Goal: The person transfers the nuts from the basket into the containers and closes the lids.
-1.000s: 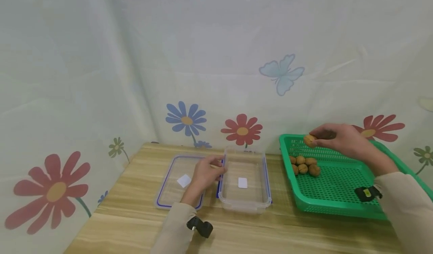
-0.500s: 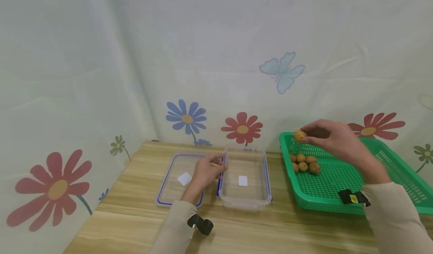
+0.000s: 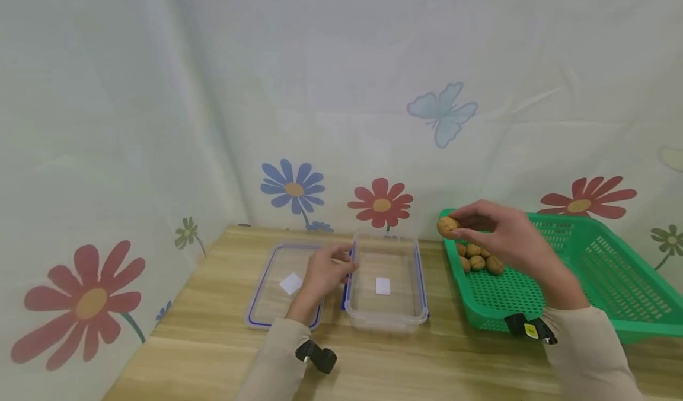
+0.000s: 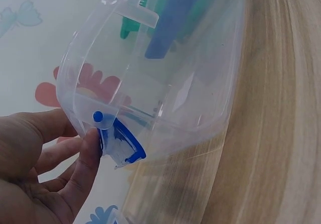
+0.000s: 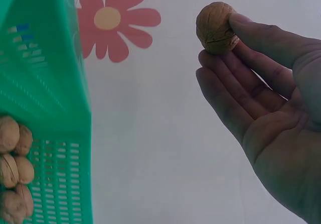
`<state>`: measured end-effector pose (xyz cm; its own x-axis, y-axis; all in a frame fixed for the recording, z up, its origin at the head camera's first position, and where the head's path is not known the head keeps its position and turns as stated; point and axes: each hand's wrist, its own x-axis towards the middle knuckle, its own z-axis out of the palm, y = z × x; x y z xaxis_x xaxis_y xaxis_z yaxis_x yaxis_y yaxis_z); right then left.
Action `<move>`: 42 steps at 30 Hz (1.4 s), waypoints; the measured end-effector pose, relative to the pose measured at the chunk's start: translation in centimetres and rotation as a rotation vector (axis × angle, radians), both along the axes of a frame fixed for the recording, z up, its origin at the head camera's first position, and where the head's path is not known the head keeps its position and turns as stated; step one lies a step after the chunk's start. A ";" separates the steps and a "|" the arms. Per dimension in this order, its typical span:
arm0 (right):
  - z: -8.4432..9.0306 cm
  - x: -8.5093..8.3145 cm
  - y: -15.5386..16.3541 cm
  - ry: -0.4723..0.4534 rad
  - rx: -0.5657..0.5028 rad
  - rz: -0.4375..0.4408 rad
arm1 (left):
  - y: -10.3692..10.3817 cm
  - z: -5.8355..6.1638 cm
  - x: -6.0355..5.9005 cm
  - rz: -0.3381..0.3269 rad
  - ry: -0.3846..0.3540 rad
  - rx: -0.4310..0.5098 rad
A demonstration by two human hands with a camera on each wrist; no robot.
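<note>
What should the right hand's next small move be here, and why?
Probably carry the walnut further left over the clear container and lower it. The right hand pinches it above the green basket rim, while the left hand steadies the container's edge.

No legible text on any label or surface.
</note>
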<state>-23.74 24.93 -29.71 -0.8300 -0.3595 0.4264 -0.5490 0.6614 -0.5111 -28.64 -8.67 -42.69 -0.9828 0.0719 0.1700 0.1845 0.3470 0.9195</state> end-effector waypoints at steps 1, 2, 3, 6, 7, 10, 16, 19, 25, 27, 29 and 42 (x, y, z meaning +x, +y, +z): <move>-0.1 0.0 -0.3 -0.006 -0.010 0.009 | 0.0 -0.1 0.0 0.000 -0.002 0.002; -0.2 0.1 -0.6 -0.013 -0.021 0.018 | 0.0 -0.1 0.1 0.000 -0.005 0.004; -0.4 0.0 -0.8 -0.017 -0.029 0.027 | 0.0 -0.1 0.1 0.000 -0.006 0.006; -0.7 0.1 -1.7 -0.035 -0.051 0.033 | 0.0 -0.2 0.2 -0.003 0.002 0.010; -0.8 0.0 -2.0 -0.041 -0.058 0.034 | 0.0 -0.2 0.2 -0.003 0.006 0.008; -1.0 0.0 -2.8 -0.056 -0.073 0.031 | 0.0 -0.3 0.2 -0.004 0.011 0.009; -1.6 0.2 -4.1 -0.076 -0.120 0.060 | 0.1 -0.3 0.2 -0.005 0.008 0.012; -1.9 0.3 -4.7 -0.080 -0.131 0.077 | 0.1 -0.3 0.2 -0.009 0.012 0.015; -2.4 0.2 -6.1 -0.094 -0.146 0.130 | 0.1 0.0 0.3 -0.001 0.013 0.011; -2.6 0.1 -6.5 -0.100 -0.147 0.140 | 0.1 0.0 0.3 0.001 0.013 0.009; -2.7 0.0 -6.8 -0.107 -0.150 0.152 | 0.1 0.0 0.3 0.000 0.012 0.007; -4.4 -0.4 -9.2 -0.119 -0.107 0.273 | 0.0 0.0 0.3 0.011 -0.002 -0.001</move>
<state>-24.11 15.77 -34.13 -0.7558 -0.5341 0.3790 -0.6305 0.4373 -0.6413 -28.39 -8.63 -42.67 -0.9839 0.0616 0.1680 0.1789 0.3495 0.9197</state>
